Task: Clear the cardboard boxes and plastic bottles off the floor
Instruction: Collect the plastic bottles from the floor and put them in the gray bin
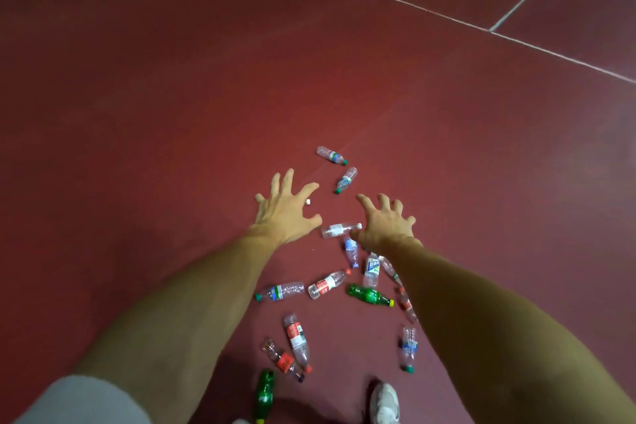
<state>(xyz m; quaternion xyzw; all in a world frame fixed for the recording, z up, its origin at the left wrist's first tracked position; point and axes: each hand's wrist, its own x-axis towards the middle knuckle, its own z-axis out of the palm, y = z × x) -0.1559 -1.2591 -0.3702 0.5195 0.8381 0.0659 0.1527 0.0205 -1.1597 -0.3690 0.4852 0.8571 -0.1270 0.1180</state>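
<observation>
Several empty plastic bottles lie scattered on the red floor (172, 113) below me. Both my arms stretch forward above them. My left hand (287, 208) has its fingers spread wide and holds nothing. My right hand (385, 222) is also spread and empty, hanging over a clear bottle with a white cap (339, 229). Two clear bottles with green caps (332, 155) (346, 179) lie beyond my hands. A green bottle (370, 295) and a red-labelled bottle (327, 284) lie between my forearms. My right forearm hides part of some bottles. No cardboard box is in view.
White painted lines (426, 9) cross the floor at the upper right. My shoe (384, 403) stands at the bottom edge, near another green bottle (264, 395) and a red-labelled bottle (296, 337). A small white cap (308, 202) lies by my left hand.
</observation>
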